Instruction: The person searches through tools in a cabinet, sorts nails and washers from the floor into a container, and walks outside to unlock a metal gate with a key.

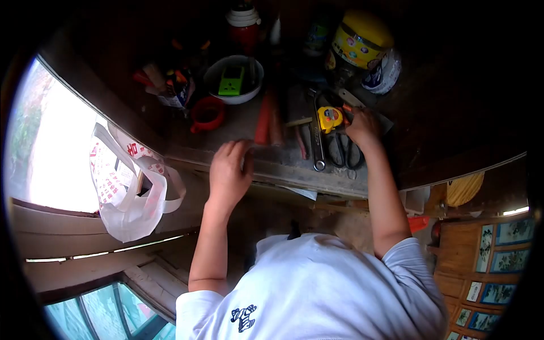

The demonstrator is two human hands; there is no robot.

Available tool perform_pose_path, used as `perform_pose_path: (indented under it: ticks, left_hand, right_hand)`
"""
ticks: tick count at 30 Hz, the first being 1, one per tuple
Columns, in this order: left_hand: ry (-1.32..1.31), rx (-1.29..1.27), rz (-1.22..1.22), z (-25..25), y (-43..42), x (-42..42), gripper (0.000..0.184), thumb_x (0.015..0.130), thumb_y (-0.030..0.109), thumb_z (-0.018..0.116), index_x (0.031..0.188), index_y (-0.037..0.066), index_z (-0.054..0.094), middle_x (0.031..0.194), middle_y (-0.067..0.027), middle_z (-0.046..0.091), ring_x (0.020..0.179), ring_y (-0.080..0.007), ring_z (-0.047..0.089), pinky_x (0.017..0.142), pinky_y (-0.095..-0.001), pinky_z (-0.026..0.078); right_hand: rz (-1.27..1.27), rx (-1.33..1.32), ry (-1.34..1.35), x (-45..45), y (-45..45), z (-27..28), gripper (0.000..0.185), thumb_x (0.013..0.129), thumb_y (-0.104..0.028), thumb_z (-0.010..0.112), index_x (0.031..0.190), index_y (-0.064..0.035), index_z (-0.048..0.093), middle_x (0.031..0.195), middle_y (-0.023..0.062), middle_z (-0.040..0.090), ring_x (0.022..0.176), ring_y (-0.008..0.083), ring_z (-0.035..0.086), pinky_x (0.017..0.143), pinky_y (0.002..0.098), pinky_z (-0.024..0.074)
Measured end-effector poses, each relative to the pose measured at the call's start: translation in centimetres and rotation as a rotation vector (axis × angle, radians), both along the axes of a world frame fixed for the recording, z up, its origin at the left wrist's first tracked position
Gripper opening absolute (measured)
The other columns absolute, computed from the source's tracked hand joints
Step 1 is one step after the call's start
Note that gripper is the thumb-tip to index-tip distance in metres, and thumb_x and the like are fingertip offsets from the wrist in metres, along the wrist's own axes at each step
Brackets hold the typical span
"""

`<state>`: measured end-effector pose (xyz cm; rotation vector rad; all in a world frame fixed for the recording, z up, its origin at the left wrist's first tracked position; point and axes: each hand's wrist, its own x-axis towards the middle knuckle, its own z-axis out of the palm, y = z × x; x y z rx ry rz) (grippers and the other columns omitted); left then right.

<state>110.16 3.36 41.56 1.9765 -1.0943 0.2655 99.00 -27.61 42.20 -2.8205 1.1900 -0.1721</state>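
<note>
My left hand (pixel 231 174) hovers by the near edge of the dark worktop (pixel 198 146), fingers loosely bent, with nothing visible in it. To its right lie red tubular pieces (pixel 264 122). My right hand (pixel 362 127) is over the tools, its fingers closed at an orange part beside a yellow tape measure (pixel 330 119); what they grip is partly hidden. Just left of that hand are black-handled scissors (pixel 341 152) and a long wrench (pixel 317 141). A flat metal blade (pixel 351 97) lies beyond the fingers. Another slim reddish handle (pixel 301 143) rests left of the wrench.
A white bowl (pixel 258 85) holds a green device (pixel 231 81). Nearby are a red ring-shaped item (pixel 207 114), a red jug with a white lid (pixel 243 28) and a yellow tub (pixel 362 42). A white plastic bag (pixel 133 212) hangs at left, by a bright opening.
</note>
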Motion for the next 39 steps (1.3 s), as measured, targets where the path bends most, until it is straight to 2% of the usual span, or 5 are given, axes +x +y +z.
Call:
perform_pose_path:
  ticks: [8,11,26,35,39]
  left_hand:
    - [0.017,0.002,-0.002,-0.7,0.8,-1.7,0.019,0.074,-0.003,0.058,0.092,0.001,0.059,0.086,-0.0149,0.060,0.081,-0.0341,0.056,0.069,-0.0400,0.046]
    - [0.018,-0.015,0.018,-1.0,1.2,-1.9,0.018,0.073,-0.003,0.058,0.091,0.001,0.059,0.084,-0.0142,0.060,0.079,-0.0335,0.057,0.068,-0.0405,0.046]
    - [0.114,-0.055,0.058,-2.1,2.5,-2.0,0.023,0.072,-0.005,0.058,0.095,0.002,0.060,0.086,-0.0141,0.060,0.081,-0.0328,0.058,0.070,-0.0379,0.047]
    - [0.070,-0.072,0.117,-2.4,3.8,-1.6,0.016,0.075,0.001,0.060,0.091,0.001,0.061,0.083,-0.0140,0.060,0.079,-0.0322,0.058,0.069,-0.0400,0.048]
    - [0.092,-0.050,0.154,-2.0,4.8,-1.3,0.018,0.074,0.000,0.059,0.092,0.001,0.060,0.085,-0.0146,0.060,0.081,-0.0333,0.058,0.070,-0.0398,0.047]
  right_hand:
    - [0.064,-0.130,0.147,-0.4,-2.3,-0.9,0.051,0.070,-0.025,0.070,0.112,0.0009,0.056,0.113,0.0217,0.057,0.109,0.0315,0.053,0.093,0.0362,0.0425]
    - [0.001,0.117,0.312,0.1,-2.5,0.8,0.052,0.068,-0.023,0.071,0.112,-0.0007,0.056,0.109,0.0208,0.059,0.103,0.0308,0.057,0.089,0.0366,0.0453]
    - [0.346,0.544,-0.623,1.4,1.8,7.8,0.044,0.074,-0.015,0.070,0.112,0.0016,0.056,0.104,0.0155,0.062,0.097,0.0231,0.060,0.083,0.0325,0.0465]
    - [0.757,0.012,-0.217,14.6,11.1,18.8,0.052,0.067,-0.016,0.068,0.115,-0.0027,0.057,0.107,0.0173,0.061,0.097,0.0287,0.061,0.082,0.0351,0.0477]
    - [1.083,-0.149,-0.114,23.2,12.2,20.0,0.045,0.067,-0.009,0.064,0.111,-0.0166,0.062,0.099,0.0156,0.064,0.095,0.0303,0.061,0.081,0.0357,0.0490]
